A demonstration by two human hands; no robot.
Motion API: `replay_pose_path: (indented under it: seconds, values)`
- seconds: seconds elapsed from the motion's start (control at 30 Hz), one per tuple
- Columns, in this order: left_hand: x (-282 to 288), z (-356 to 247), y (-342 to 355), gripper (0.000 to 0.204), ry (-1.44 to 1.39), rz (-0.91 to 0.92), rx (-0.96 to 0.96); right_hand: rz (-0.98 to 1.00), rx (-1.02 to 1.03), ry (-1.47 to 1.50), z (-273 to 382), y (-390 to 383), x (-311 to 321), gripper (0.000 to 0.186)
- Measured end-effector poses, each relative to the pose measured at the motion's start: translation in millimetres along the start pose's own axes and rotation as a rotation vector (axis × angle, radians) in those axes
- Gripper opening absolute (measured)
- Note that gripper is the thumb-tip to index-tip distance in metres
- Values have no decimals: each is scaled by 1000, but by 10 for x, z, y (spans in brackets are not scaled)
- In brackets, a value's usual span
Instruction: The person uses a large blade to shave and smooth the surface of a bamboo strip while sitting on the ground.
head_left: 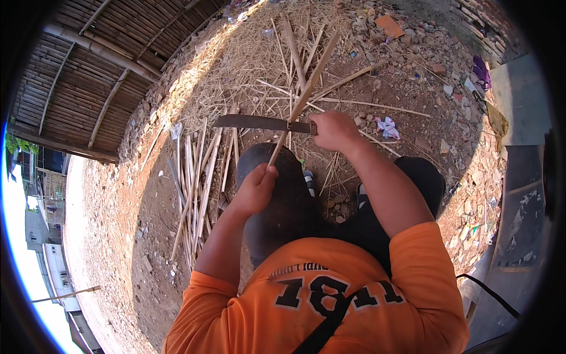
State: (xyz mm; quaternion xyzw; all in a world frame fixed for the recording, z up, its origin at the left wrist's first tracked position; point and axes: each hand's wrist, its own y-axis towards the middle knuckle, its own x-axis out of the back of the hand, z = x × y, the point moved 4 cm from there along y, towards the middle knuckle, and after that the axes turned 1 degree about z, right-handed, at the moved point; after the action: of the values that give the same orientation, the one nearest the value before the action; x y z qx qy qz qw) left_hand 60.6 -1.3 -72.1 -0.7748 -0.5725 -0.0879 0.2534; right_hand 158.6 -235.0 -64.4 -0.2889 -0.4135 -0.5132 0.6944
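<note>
My right hand is closed round the handle of a machete, whose dark blade points left across a long bamboo strip. The blade meets the strip near the handle end. My left hand grips the near end of that strip just above my left knee. From there the strip slants up and away to the right, over the ground beyond my knees. Several pale split bamboo strips lie in a pile on the dirt to the left of my left leg.
Shavings and thin slivers cover the ground ahead, with more bamboo pieces among them. Rubble and a crumpled white wrapper lie to the right. A woven bamboo wall stands at the upper left. Grey panels edge the right side.
</note>
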Motion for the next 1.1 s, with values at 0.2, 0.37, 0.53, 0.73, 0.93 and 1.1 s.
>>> replay_pose_path:
  seconds: [0.2, 0.37, 0.53, 0.73, 0.93, 1.1]
  values:
    - [-6, -139, -39, 30, 9, -26, 51, 32, -61, 44, 175, -102, 31, 21]
    - [-24, 19, 17, 30, -116, -17, 89, 111, -81, 46, 325, -159, 34, 21]
    - [1, -21, -36, 31, -99, -21, 106, 169, -50, -37, 120, -87, 10, 25]
    - [24, -52, 14, 31, -45, 36, 137, 120, -165, 1, 196, -123, 99, 31]
    - [53, -2, 0, 30, -166, 52, 108, 188, -120, 19, 122, -60, 34, 36]
    - [96, -21, -28, 27, -435, 206, 218, 365, -127, 483, 87, -109, -22, 43]
